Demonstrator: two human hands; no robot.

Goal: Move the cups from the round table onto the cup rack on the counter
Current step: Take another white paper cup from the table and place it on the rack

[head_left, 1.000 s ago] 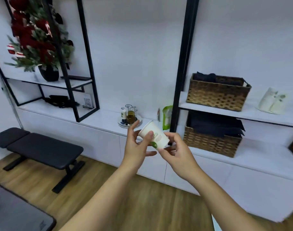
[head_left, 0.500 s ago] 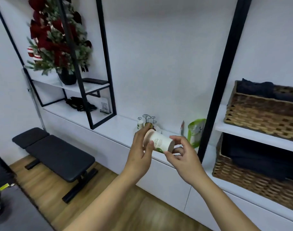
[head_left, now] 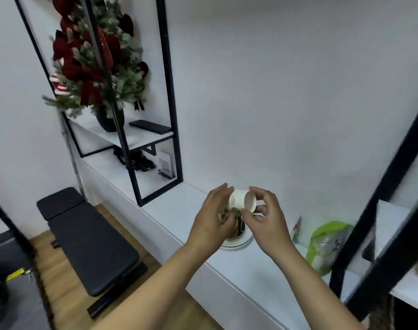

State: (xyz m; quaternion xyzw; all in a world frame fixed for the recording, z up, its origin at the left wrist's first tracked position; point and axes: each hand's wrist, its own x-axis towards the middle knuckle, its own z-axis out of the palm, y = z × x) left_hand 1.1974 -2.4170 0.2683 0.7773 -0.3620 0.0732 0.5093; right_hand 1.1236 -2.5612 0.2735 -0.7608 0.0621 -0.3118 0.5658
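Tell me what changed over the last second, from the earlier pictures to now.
The person closed in on the white counter, and both hands carried the white paper cup with the green print up over the cup rack on its round white plate. The cup turned from mouth up-left to mouth facing right. The left hand and right hand kept hold of it throughout; the green pouch stayed put.

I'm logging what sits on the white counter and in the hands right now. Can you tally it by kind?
White paper cup with green print, held in both hands: 1
White round cup rack base: 1
Green plastic pouch: 1
Small upright packet: 1
Total: 4
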